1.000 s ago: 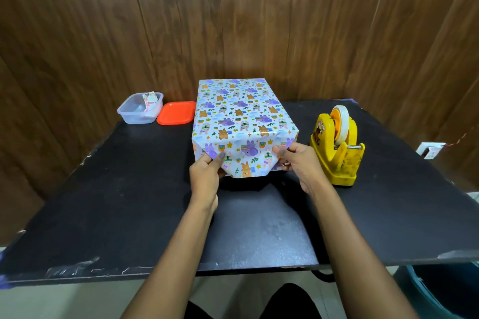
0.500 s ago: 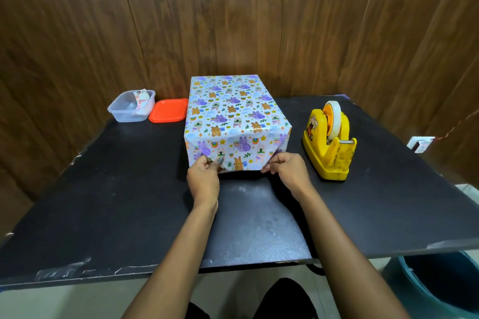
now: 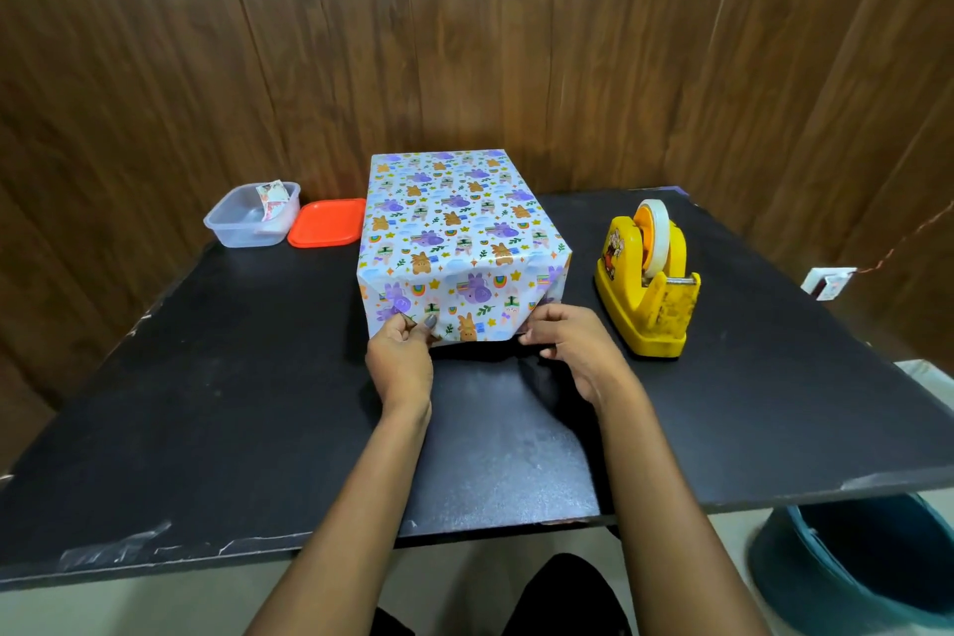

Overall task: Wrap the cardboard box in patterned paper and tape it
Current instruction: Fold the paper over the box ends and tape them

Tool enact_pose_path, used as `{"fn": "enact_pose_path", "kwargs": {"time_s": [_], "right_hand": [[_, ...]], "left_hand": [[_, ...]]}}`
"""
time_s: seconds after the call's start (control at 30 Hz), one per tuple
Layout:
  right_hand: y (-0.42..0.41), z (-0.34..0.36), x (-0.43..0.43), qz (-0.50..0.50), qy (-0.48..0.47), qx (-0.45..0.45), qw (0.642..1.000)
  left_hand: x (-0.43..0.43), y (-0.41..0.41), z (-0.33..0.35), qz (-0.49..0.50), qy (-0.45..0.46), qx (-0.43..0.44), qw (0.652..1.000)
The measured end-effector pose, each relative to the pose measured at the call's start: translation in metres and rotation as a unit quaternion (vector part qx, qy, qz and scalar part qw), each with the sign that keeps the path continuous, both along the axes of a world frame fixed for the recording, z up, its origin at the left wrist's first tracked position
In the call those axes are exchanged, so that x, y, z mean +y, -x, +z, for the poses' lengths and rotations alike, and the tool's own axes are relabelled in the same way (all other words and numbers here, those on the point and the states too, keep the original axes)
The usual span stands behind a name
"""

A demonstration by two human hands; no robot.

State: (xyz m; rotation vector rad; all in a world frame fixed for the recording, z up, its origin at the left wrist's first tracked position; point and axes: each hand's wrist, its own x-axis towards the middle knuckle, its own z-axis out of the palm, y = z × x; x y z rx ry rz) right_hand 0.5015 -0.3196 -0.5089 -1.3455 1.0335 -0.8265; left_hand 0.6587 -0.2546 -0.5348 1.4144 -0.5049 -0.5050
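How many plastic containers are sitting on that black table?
1: a clear plastic tub at the far left corner, with its orange lid lying beside it, next to the wrapped box. Others could be hidden behind the box.

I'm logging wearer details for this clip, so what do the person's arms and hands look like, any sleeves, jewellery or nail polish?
Both forearms are bare right up to the bottom edge of the picture, with no sleeves showing. The left hand and right hand wear no gloves, and no rings, watch or bracelets are visible. One left fingernail looks painted a dark grey shade; the right hand's nails are hidden.
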Motion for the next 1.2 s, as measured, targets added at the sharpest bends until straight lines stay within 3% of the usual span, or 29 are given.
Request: {"fn": "enact_pose_path", "kwargs": {"time_s": [0.13,0.23,0.33,0.57,0.7,0.87,1.03,1.13,1.2], "right_hand": [[-0.004,-0.001,0.002,-0.013,0.019,-0.041,0.999],[-0.012,-0.006,-0.002,-0.055,0.077,0.036,0.995],[-0.01,-0.012,-0.004,-0.076,0.072,0.065,0.992],[-0.013,-0.006,-0.002,-0.011,0.043,0.017,0.999],[-0.025,-0.008,-0.005,-0.054,0.089,0.065,0.992],[-0.033,-0.012,-0.005,-0.091,0.128,0.153,0.976],[-0.039,-0.013,-0.003,-0.117,0.146,0.217,0.958],[-0.042,-0.012,-0.004,-0.127,0.15,0.244,0.95],[-0.044,-0.013,-0.006,-0.128,0.153,0.26,0.945]], "left_hand": [[0.0,0.0,0.001,0.0,-0.005,-0.001,1.0],[0.0,-0.001,0.0,0.004,-0.011,-0.003,1.0],[0.0,-0.005,0.002,0.016,-0.032,-0.019,0.999],[-0.001,-0.01,0.003,0.011,-0.041,-0.01,0.999],[-0.002,-0.012,0.002,0.012,-0.053,-0.027,0.998],[0.002,-0.012,0.008,0.02,-0.122,-0.119,0.985],[0.009,-0.017,0.014,0.045,-0.254,-0.285,0.923],[0.015,-0.019,0.017,0.069,-0.273,-0.39,0.877],[0.017,-0.022,0.014,0.13,-0.205,-0.548,0.801]]}}
